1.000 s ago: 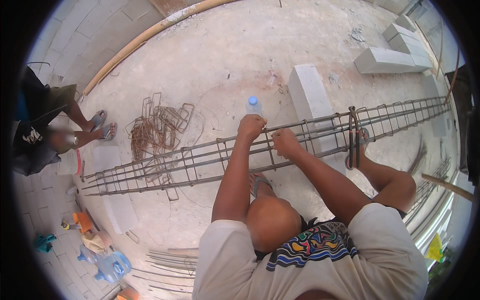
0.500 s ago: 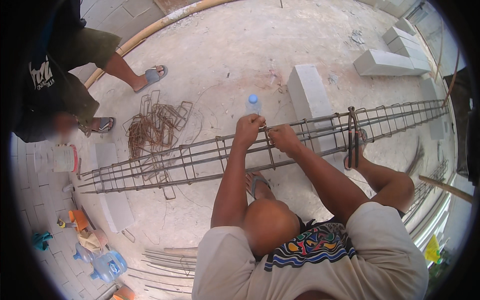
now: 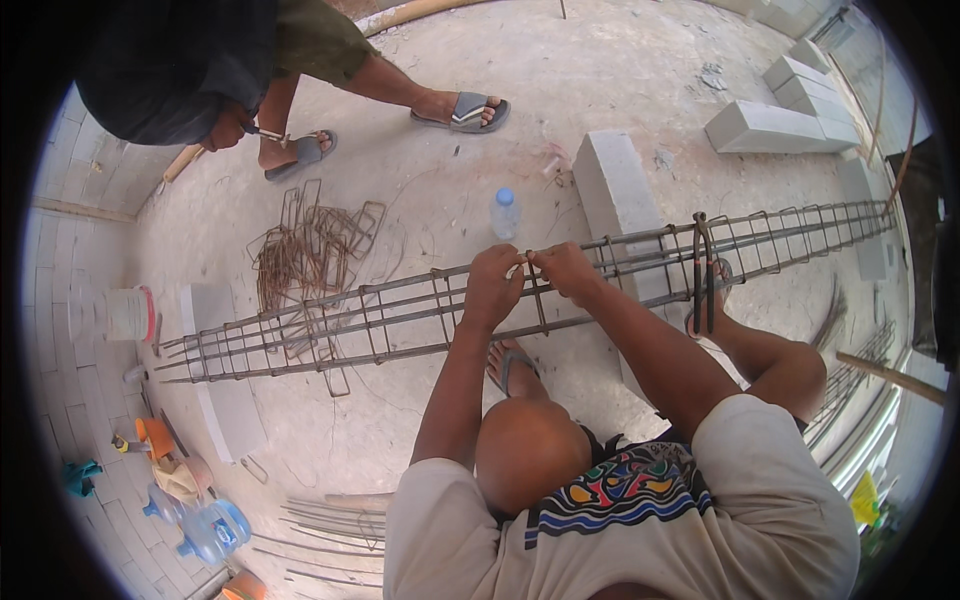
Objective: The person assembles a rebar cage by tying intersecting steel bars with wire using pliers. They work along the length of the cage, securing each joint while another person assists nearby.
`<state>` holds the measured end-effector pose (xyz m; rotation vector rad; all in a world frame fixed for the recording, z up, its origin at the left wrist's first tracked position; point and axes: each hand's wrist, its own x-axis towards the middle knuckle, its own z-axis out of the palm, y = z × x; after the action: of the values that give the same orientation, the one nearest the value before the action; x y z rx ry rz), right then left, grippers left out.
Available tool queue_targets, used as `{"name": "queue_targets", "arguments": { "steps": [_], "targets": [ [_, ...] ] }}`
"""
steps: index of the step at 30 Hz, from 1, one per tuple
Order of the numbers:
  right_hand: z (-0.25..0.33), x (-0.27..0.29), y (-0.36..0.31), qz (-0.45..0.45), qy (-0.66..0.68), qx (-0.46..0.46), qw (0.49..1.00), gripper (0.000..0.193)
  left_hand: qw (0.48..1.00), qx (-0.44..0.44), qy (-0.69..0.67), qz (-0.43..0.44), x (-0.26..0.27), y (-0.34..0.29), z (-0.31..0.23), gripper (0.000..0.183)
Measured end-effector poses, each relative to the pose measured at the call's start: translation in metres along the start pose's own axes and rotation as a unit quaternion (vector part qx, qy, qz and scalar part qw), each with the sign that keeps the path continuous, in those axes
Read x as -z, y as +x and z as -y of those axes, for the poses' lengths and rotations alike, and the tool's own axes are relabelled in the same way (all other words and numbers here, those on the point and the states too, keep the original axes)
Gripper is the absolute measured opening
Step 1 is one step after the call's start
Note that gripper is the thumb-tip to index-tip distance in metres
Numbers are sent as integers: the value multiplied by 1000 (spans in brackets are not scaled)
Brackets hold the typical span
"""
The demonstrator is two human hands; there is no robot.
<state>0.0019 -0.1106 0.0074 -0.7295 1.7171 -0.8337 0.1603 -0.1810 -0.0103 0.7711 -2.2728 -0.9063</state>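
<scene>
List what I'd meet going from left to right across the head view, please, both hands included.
White bucket, big blue water jug, pile of bent wires, left hand, right hand, pliers, wooden stick.

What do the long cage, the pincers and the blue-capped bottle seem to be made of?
The cage looks like bare steel: thin, dull, brownish-grey rods. The pincers seem metal, dark with reddish patches, perhaps paint or rubber. The bottle is probably smooth plastic, being see-through.
</scene>
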Motion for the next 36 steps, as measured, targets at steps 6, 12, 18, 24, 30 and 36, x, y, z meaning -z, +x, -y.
{"name": "queue_targets", "arguments": {
  "steps": [6, 12, 18, 24, 30, 36],
  "targets": [
    [-16, -7, 13, -44, -374, 215, 901, 20, 999, 21, -14, 24, 2, -2, 7, 17],
    [-33, -11, 33, -70, -560, 259, 784, 19, 978, 142, 62, 142, 5, 20, 4, 21],
    [-27, -14, 31, -63, -582, 250, 771, 20, 987, 62, 108, 99, -10, 17, 19, 26],
    [-20, -14, 25, -85, -508, 207, 832, 18, 987, 20, 142, 66, -25, 14, 24, 23],
    [-4, -22, 13, -109, -304, 100, 941, 40, 985, 32, 167, 29, -35, 14, 29, 21],
    [-26, -24, 27, -120, -286, 85, 947, 38, 977, 121, 163, 72, -29, 14, 17, 33]
  ]
}}
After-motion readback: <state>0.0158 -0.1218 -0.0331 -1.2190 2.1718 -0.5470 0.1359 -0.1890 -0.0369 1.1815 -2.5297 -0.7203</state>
